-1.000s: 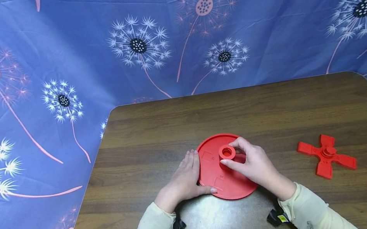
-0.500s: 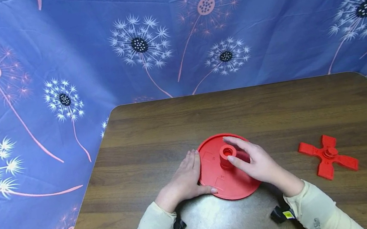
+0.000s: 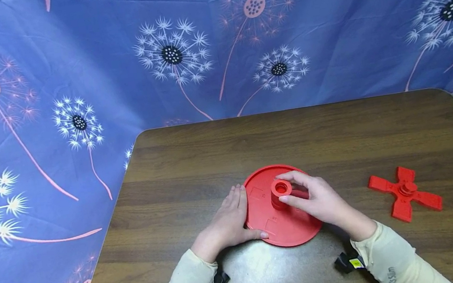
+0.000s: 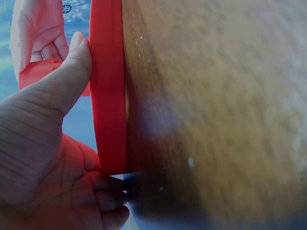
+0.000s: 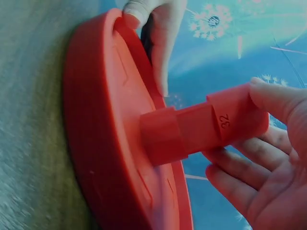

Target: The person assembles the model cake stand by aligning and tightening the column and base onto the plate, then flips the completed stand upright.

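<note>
A round red disc [image 3: 263, 218] with a raised rim lies on the table, and a stepped red post [image 3: 279, 201] stands upright from its middle. The post has a round hole in its top and the number 32 on its side in the right wrist view. My right hand [image 3: 319, 198] pinches the post's upper collar [image 5: 237, 112] between thumb and fingers. My left hand [image 3: 229, 223] rests against the disc's left side, fingers straight along the edge, the thumb [image 4: 74, 62] at the near rim. To the right lies a red four-armed cross piece [image 3: 405, 191] with a round hub.
The brown wooden table [image 3: 194, 160] has rounded far corners. Behind it and at the left hangs a blue cloth [image 3: 109, 47] with a dandelion print. Black wrist cameras are strapped under both cream sleeves [image 3: 189, 277].
The right hand's fingers spread away from the post half a second ago and now close on its collar again. The left hand, disc and cross piece keep their places.
</note>
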`<state>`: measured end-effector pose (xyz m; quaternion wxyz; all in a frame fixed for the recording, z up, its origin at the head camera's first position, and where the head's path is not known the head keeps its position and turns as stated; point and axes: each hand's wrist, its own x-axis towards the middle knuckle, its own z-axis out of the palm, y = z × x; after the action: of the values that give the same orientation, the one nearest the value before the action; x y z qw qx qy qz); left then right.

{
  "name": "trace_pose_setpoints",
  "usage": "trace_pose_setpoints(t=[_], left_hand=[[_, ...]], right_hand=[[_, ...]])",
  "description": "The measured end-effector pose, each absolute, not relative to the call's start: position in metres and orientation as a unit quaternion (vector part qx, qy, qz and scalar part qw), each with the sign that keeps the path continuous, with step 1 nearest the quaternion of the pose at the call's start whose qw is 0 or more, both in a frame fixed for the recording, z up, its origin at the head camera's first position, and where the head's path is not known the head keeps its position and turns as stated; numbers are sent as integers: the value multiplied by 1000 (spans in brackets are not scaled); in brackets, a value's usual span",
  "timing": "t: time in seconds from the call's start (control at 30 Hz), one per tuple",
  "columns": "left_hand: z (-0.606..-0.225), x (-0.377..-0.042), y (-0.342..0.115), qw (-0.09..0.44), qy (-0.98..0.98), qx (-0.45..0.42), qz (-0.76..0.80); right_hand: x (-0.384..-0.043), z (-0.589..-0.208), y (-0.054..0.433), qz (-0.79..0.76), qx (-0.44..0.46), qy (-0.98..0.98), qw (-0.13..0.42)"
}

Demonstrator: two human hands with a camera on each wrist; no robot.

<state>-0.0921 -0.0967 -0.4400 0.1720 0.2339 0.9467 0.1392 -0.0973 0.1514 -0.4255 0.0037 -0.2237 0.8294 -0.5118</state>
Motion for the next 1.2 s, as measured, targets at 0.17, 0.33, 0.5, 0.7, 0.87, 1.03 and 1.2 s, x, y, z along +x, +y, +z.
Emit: trace_pose_setpoints(t=[0.17, 0.33, 0.5, 0.7, 0.87, 1.03, 1.2], left_hand=[[-440, -92, -97, 171, 947, 235, 138], [-439, -93, -97, 171, 947, 232, 141], [-439, -93, -96, 172, 948, 232, 138], [-440, -92, -95, 177, 946, 231, 142], [-440, -91, -94, 177, 946, 231, 142], [-441, -92, -94, 179, 946, 231, 141], [-439, -92, -95, 180, 946, 229, 140]], right_hand=[[-95, -428, 145, -492, -194, 847, -56], [-92, -430, 141, -487, -182, 850, -87], [-92, -430, 143, -481, -192, 851, -86], [-96, -432, 153, -479, -245, 843, -19], [-99, -436, 157, -508, -269, 818, 23], [-99, -435, 155, -518, -251, 817, 25], [-97, -433, 151, -515, -242, 822, 7]])
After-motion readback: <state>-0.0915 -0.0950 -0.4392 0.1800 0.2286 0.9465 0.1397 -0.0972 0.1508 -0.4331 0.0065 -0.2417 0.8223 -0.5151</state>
